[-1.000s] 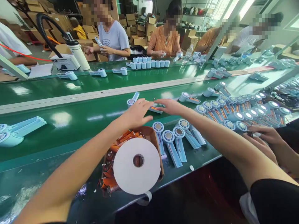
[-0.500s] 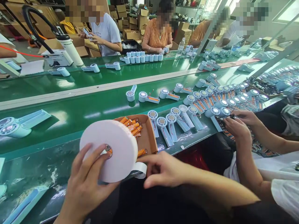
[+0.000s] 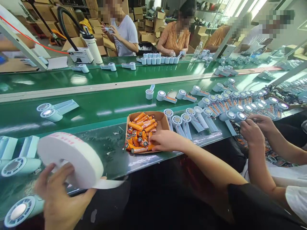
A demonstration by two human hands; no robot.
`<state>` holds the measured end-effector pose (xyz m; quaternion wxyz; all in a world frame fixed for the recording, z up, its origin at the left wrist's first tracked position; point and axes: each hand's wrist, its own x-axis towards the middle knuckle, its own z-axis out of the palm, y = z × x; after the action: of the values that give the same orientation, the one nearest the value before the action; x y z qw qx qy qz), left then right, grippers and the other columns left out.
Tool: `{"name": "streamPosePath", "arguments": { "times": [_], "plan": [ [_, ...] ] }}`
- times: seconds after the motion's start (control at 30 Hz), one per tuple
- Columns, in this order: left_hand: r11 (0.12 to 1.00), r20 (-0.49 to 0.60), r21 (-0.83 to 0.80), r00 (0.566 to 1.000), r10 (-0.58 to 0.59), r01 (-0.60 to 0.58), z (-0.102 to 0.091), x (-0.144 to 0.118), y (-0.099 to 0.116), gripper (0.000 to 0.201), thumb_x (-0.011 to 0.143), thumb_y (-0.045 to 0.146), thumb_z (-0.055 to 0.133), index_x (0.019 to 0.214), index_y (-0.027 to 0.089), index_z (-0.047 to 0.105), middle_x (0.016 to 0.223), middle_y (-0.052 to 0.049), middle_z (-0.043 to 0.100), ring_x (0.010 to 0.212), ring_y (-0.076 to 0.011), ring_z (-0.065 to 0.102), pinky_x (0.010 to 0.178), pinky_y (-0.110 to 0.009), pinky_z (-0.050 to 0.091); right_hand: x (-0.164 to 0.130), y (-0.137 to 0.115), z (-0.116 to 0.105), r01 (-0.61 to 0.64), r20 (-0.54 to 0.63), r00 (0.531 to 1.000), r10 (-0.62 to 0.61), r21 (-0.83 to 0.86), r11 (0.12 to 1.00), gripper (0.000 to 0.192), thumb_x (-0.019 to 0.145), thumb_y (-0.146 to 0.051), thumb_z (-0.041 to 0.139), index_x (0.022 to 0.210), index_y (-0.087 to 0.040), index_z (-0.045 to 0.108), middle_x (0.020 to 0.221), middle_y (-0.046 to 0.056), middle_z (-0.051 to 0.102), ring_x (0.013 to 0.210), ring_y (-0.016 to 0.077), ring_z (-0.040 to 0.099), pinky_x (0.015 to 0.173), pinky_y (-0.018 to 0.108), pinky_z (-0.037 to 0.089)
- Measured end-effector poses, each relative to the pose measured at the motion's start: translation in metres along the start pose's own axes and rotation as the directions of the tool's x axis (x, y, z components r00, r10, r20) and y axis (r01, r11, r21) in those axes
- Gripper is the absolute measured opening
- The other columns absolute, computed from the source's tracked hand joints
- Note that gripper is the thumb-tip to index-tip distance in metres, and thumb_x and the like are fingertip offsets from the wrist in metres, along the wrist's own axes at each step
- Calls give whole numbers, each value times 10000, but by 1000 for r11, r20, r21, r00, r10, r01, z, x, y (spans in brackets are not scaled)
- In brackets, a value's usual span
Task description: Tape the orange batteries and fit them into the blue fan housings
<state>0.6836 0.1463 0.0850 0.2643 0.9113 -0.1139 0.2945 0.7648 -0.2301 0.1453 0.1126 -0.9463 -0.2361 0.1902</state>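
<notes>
The left hand (image 3: pixel 57 195) is near the left corner and is wrapped around a big white roll of tape (image 3: pixel 72 159). The fingers are closed on the roll's near face, and the roll is tilted. A loose strip of tape (image 3: pixel 110 184) sticks out from the roll to the right, over the near edge of the green desk (image 3: pixel 96 111). The right hand (image 3: pixel 165 140) is in a small brown cardboard box (image 3: pixel 161 119) in the middle of the desk. Its fingers are curled onto the orange batteries (image 3: pixel 140 134) that fill the box, but I cannot tell if it holds one. Just to the right of the box lies a row of light blue fan parts (image 3: pixel 184 123) with round heads. More blue fan parts (image 3: pixel 51 111) lie on the left side of the desk. On the right, another person's hands (image 3: pixel 254 131) are busy by a big bunch of the same fans (image 3: pixel 240 102). On the far side, people sit behind a row of small white cups (image 3: pixel 158 60).
</notes>
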Motion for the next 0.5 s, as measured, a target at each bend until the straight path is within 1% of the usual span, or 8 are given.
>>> {"name": "streamPosePath", "arguments": {
  "times": [0.03, 0.1, 0.13, 0.2, 0.27, 0.33, 0.43, 0.5],
  "plan": [
    [1000, -22, -2, 1000, 7, -7, 6, 0, 8, 931, 813, 503, 829, 1651, 536, 424, 1424, -63, 681, 1486, -569, 450, 1090, -882, 483, 4, 2, -4, 0, 72, 997, 3, -40, 999, 294, 1028, -343, 749, 1271, -182, 788, 1168, 172, 824, 1104, 336, 780, 905, 378, 575],
    [997, -39, -28, 997, 70, -71, 20, 2, 26, 810, 863, 514, 827, 1597, 440, 492, 1275, -95, 706, 1395, -511, 565, 1083, -791, 551, 9, 8, -4, 28, 117, 993, -27, -4, 1000, 416, 1008, -335, 774, 1398, -191, 748, 1164, 166, 826, 1092, 338, 782, 886, 378, 578],
    [992, -36, -48, 993, 115, -116, 26, 3, 33, 764, 884, 490, 831, 1569, 381, 509, 1255, -110, 706, 1380, -487, 584, 1089, -751, 565, 8, 13, -2, 42, 92, 995, -48, 75, 996, 461, 1005, -318, 773, 1448, -203, 725, 1140, 146, 832, 1072, 320, 785, 893, 374, 578],
    [980, -11, -77, 983, 182, -183, 35, 6, 46, 673, 920, 439, 826, 1508, 299, 529, 1262, -138, 711, 1391, -458, 581, 1094, -692, 576, 4, 25, 2, 71, -56, 997, -55, 341, 937, 536, 1002, -292, 756, 1527, -227, 669, 1054, 80, 838, 990, 253, 785, 902, 348, 583],
    [973, 16, -100, 977, 211, -209, 40, 11, 56, 616, 944, 419, 807, 1475, 268, 532, 1282, -156, 712, 1437, -449, 544, 1117, -665, 563, -4, 37, 6, 158, -251, 968, 10, 640, 752, 617, 1005, -321, 737, 1598, -237, 590, 970, 20, 814, 892, 192, 762, 864, 316, 599],
    [968, 32, -114, 973, 229, -224, 41, 18, 62, 625, 936, 412, 817, 1470, 269, 525, 1294, -154, 711, 1469, -441, 516, 1146, -647, 545, -13, 41, 10, 310, -401, 910, 106, 828, 468, 707, 971, -398, 784, 1622, -264, 545, 975, -6, 782, 865, 166, 748, 817, 300, 626],
    [960, 72, -118, 962, 263, -253, 44, 29, 67, 640, 919, 386, 817, 1474, 276, 517, 1319, -148, 705, 1482, -433, 503, 1177, -630, 515, -24, 31, 13, 477, -482, 840, 247, 875, 86, 687, 868, -479, 903, 1486, -328, 643, 1054, -14, 756, 902, 160, 770, 819, 312, 680],
    [952, 108, -114, 949, 295, -283, 49, 34, 68, 634, 910, 375, 802, 1470, 271, 522, 1334, -153, 699, 1470, -439, 507, 1174, -628, 505, -29, 19, 13, 528, -487, 806, 337, 848, -36, 572, 821, -490, 947, 1315, -314, 719, 1025, -19, 744, 903, 158, 781, 816, 308, 701]
  ]
}}
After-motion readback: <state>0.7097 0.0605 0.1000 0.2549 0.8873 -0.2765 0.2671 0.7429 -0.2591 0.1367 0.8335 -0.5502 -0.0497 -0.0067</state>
